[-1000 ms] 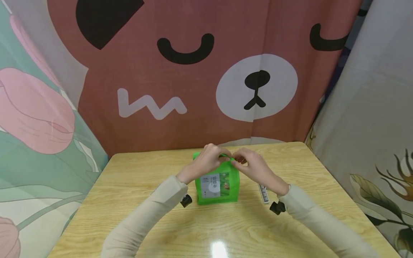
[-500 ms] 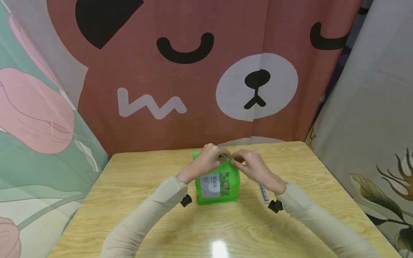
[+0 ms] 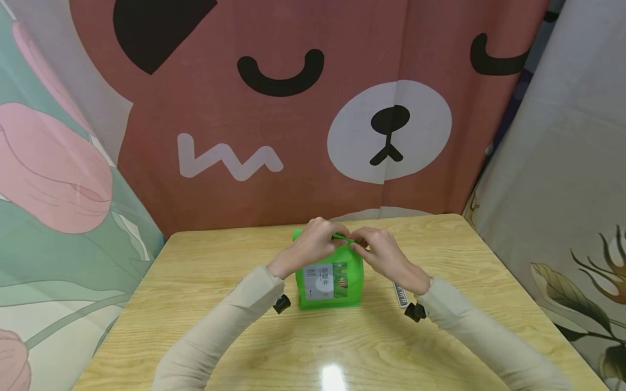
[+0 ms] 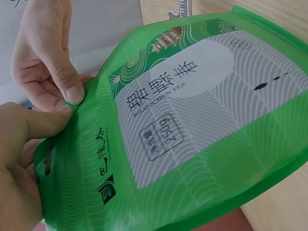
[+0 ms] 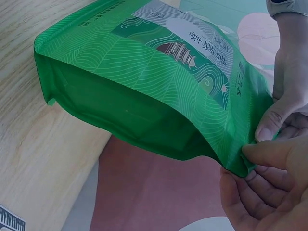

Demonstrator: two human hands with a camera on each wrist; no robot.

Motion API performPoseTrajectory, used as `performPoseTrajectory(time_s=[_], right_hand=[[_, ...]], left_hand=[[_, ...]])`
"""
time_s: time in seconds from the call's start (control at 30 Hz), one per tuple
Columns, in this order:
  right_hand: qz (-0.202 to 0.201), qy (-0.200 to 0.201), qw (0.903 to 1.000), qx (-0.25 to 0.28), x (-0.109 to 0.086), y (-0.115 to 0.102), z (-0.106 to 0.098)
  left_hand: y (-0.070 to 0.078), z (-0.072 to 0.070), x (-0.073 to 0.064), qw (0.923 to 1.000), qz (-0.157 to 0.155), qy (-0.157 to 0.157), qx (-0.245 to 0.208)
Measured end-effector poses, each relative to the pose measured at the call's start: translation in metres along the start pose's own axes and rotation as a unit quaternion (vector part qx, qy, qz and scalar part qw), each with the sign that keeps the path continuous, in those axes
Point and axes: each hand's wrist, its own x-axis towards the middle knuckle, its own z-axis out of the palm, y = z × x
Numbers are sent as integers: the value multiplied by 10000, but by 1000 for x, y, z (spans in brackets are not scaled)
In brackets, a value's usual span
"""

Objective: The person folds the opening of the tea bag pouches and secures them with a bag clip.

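Note:
A green tea bag (image 3: 354, 285) with a grey label stands upright on the table, its face toward me. My left hand (image 3: 315, 244) pinches its top edge near the middle, thumb on the front. Beside it, my right hand (image 3: 383, 252) pinches the same edge at the top right corner. In the left wrist view, the thumbs of the left hand (image 4: 21, 144) and right hand (image 4: 45, 53) nearly meet on the bag's top strip. The right wrist view has the bag's folded side (image 5: 120, 106) facing the camera, its corner between the fingers of the right hand (image 5: 274, 187).
A small flat piece with a piano-key pattern (image 3: 400, 294) lies on the wooden table (image 3: 220, 336), right of the bag and partly behind the right wrist. A bear-print curtain (image 3: 293, 195) hangs behind the table. Floral curtains hang at both sides.
My right hand and forearm have shifted slightly left along the bag's top edge. The left hand and the bag stay about where they were.

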Motion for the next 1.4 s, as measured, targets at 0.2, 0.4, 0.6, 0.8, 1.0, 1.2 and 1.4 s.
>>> performPoseTrajectory(time_s=[0.2, 0.4, 0.6, 0.8, 1.0, 1.2, 1.4], right_hand=[[-41, 30, 10000, -52, 1, 0, 1], [-133, 103, 9998, -143, 0, -2, 1], [-136, 141, 9997, -174, -1, 0, 3], [-157, 238, 9994, -215, -1, 0, 4], [-192, 263, 9993, -199, -2, 0, 5], [-151, 221, 9994, -200, -4, 0, 6], [-130, 193, 9995, -193, -4, 2, 7]], left_hand=[[2, -4, 0, 9993, -37, -168, 345], [4, -5, -1, 9956, -154, -211, 899], [4, -3, -3, 9940, -113, -132, 1081], [2, 1, -3, 9925, 95, 71, 1213], [0, 3, -4, 9901, 311, 236, 1347], [-1, 3, -6, 9929, 234, 143, 1160], [-3, 2, -8, 9938, 258, 72, 1080]])
